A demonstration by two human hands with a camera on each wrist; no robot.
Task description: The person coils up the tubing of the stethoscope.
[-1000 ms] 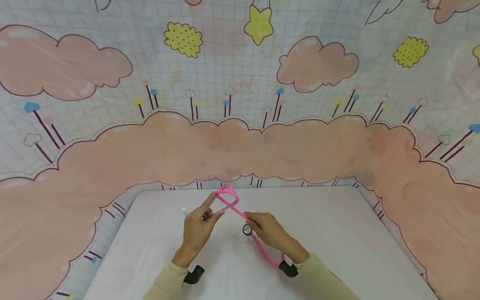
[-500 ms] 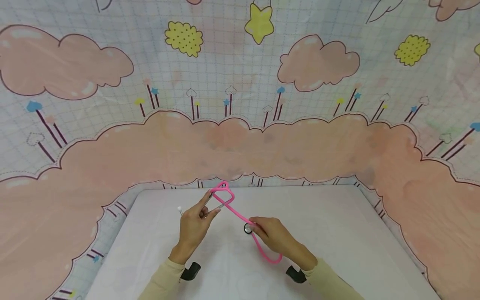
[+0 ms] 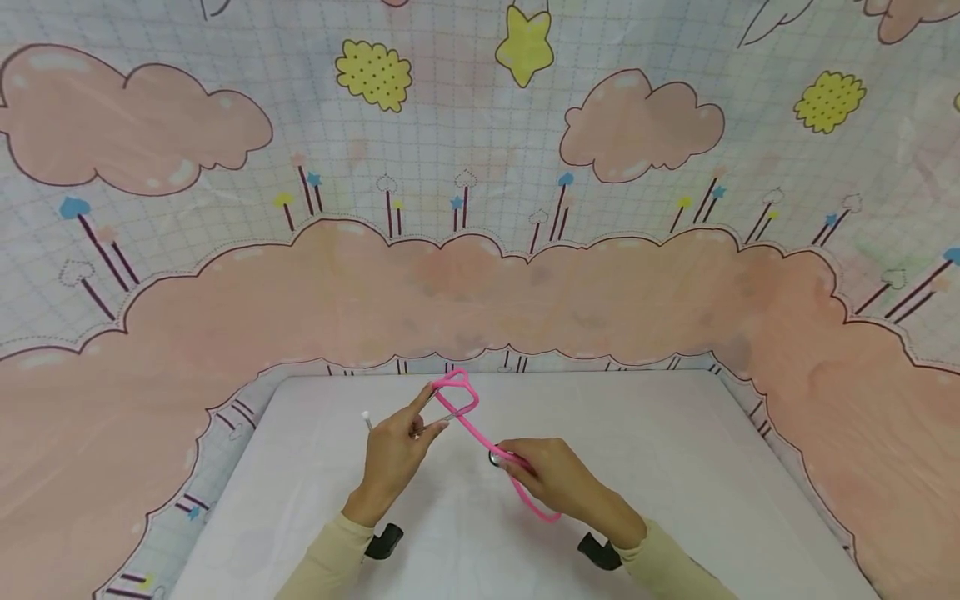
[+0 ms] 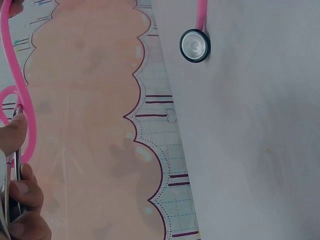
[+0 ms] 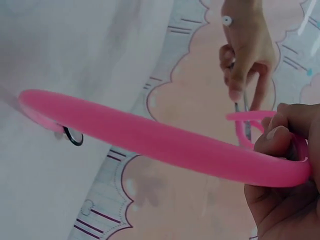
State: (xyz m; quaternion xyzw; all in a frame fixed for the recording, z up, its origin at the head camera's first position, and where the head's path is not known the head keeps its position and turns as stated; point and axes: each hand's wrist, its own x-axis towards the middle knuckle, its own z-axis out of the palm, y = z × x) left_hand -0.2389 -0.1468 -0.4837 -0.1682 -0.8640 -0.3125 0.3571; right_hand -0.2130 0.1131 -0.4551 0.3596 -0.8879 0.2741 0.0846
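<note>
A pink stethoscope [image 3: 477, 435] is held up between both hands over the white table. My left hand [image 3: 395, 450] grips its metal ear tubes, thumb and fingers around them; one white ear tip [image 3: 366, 415] sticks out behind the hand. Near the fingertips the tubing makes a small loop [image 3: 474, 398]. With thumb and fingers, my right hand [image 3: 570, 479] pinches the tubing further along. Below that grip the tubing sags in a curve, large across the right wrist view. The round chest piece [image 4: 194, 46] hangs at the tube's end, partly covered in the head view.
The white tabletop [image 3: 645, 417] spreads beneath both hands. Behind it hangs a backdrop cloth [image 3: 480, 300] printed with clouds, stars and a grid. Black wrist devices [image 3: 385, 542] show beside the sleeves.
My right hand has shifted a little right and toward me, and the sagging tube beneath it looks smaller. The chest piece is now more covered. My left hand moved slightly left and back.
</note>
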